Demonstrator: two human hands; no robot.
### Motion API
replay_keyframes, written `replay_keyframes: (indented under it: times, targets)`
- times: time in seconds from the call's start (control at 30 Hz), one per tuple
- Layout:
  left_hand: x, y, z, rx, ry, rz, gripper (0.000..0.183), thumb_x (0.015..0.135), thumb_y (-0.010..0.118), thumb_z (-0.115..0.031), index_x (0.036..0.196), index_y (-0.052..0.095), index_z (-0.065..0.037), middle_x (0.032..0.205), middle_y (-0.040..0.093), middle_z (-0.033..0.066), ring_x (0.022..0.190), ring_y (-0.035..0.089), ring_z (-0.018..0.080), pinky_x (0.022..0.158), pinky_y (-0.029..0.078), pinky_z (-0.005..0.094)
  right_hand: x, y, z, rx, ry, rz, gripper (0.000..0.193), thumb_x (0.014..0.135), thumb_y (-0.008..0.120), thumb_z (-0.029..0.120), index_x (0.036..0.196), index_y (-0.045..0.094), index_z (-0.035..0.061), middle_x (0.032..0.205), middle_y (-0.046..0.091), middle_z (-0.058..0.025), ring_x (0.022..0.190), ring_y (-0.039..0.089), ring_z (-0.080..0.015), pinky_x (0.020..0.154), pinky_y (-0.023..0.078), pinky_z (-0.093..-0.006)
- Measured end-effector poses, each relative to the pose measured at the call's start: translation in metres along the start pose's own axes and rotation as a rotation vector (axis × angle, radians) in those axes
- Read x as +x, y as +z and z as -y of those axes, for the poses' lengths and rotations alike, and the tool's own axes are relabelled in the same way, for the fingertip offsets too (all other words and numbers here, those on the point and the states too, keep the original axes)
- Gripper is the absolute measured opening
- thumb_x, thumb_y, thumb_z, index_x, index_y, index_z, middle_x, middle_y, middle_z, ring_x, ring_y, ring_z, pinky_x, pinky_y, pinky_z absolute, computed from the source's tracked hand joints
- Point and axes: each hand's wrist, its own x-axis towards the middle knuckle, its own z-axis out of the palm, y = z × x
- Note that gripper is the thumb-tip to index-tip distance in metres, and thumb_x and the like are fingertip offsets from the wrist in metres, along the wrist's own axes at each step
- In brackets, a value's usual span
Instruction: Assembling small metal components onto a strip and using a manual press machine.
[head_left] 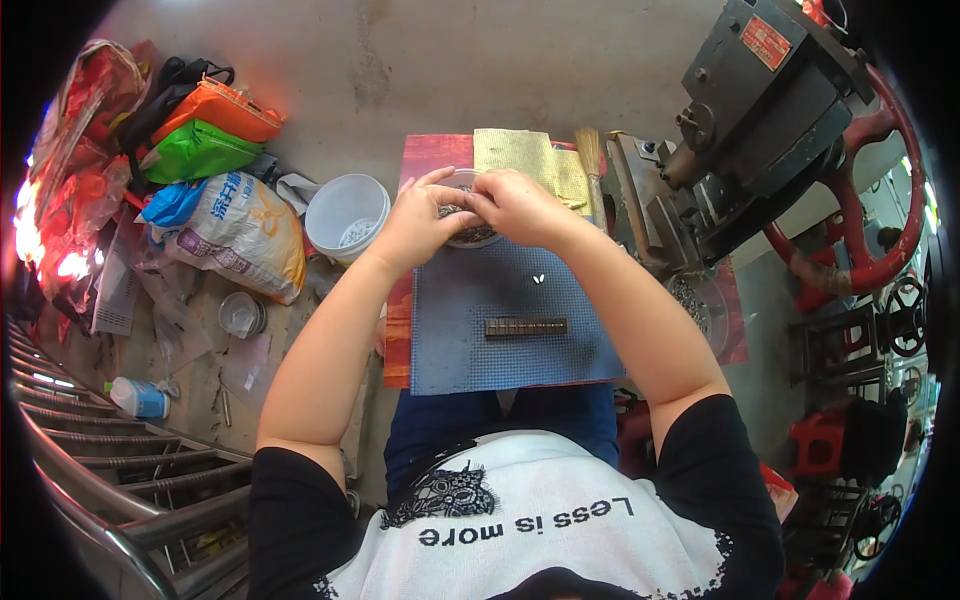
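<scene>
Both hands meet over a round bowl [478, 243] of small dark metal pieces at the far edge of a blue-grey ribbed mat [450, 300]. My left hand [425, 220] is closed, its thumb and fingertips against those of the right. Fingers bent in a pinch, my right hand [522, 208] touches the left above the bowl. Whatever lies between the fingertips is too small and covered to make out. Nearer to me on the mat lies a dark slotted metal bar [526, 328]. Two tiny shiny pieces [538, 279] rest between the bar and my right forearm.
A yellow cloth [512, 152] and a brush [588, 152] lie behind the bowl. A dark machine [770, 110] with a red handwheel [890, 200] stands right. To the left are a white bucket [345, 205], a full sack [235, 235] and metal railings [120, 500].
</scene>
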Motion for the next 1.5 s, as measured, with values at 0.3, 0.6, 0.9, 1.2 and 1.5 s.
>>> replay_keyframes:
  times: [0.3, 0.6, 0.9, 1.2, 1.5]
  targets:
    - [0.002, -0.002, 0.002, 0.135, -0.003, 0.0, 0.018, 0.085, 0.074, -0.022, 0.101, 0.08, -0.018, 0.111, 0.074, 0.0043, 0.136, 0.049, 0.0272, 0.119, 0.018, 0.057, -0.001, -0.015, 0.007, 0.127, -0.015, 0.074, 0.026, 0.094, 0.062, 0.025, 0.088, 0.066, -0.0001, 0.085, 0.067, -0.0192, 0.083, 0.064, -0.0369, 0.074, 0.05, -0.0446]
    - [0.0, -0.002, 0.002, -0.024, -0.039, 0.009, 0.02, 0.087, 0.073, -0.022, 0.105, 0.079, -0.018, 0.113, 0.075, 0.0018, 0.139, 0.046, 0.028, 0.119, 0.018, 0.0576, -0.002, -0.007, 0.003, 0.161, -0.014, -0.014, 0.029, 0.095, 0.064, 0.028, 0.09, 0.066, -0.0003, 0.081, 0.066, -0.0163, 0.075, 0.062, -0.0284, 0.071, 0.049, -0.0398]
    - [0.0, 0.005, 0.011, -0.238, -0.105, -0.117, 0.017, 0.086, 0.074, -0.028, 0.099, 0.081, -0.019, 0.109, 0.075, 0.0104, 0.135, 0.05, 0.0281, 0.119, 0.017, 0.0575, 0.005, 0.008, -0.002, 0.778, 0.337, -0.147, 0.023, 0.09, 0.076, 0.021, 0.095, 0.073, -0.0009, 0.085, 0.07, -0.0017, 0.077, 0.06, -0.0083, 0.067, 0.048, -0.0265]
    - [-0.003, 0.0, -0.009, 0.307, -0.063, -0.249, 0.023, 0.078, 0.08, -0.036, 0.086, 0.079, -0.014, 0.098, 0.075, 0.0076, 0.121, 0.059, 0.0248, 0.113, 0.024, 0.0549, 0.003, 0.007, 0.008, 0.636, 0.387, -0.186, 0.021, 0.089, 0.076, 0.019, 0.094, 0.073, -0.0015, 0.082, 0.07, -0.0029, 0.074, 0.06, -0.0077, 0.065, 0.047, -0.0253]
    - [-0.006, 0.008, -0.011, 0.291, 0.088, -0.333, 0.02, 0.075, 0.082, -0.032, 0.084, 0.075, -0.014, 0.107, 0.07, -0.0005, 0.119, 0.056, 0.0214, 0.112, 0.025, 0.0534, 0.007, 0.005, 0.002, 0.638, 0.416, -0.161, 0.024, 0.09, 0.076, 0.021, 0.094, 0.074, -0.0026, 0.083, 0.07, -0.0034, 0.073, 0.058, -0.0082, 0.064, 0.047, -0.0279]
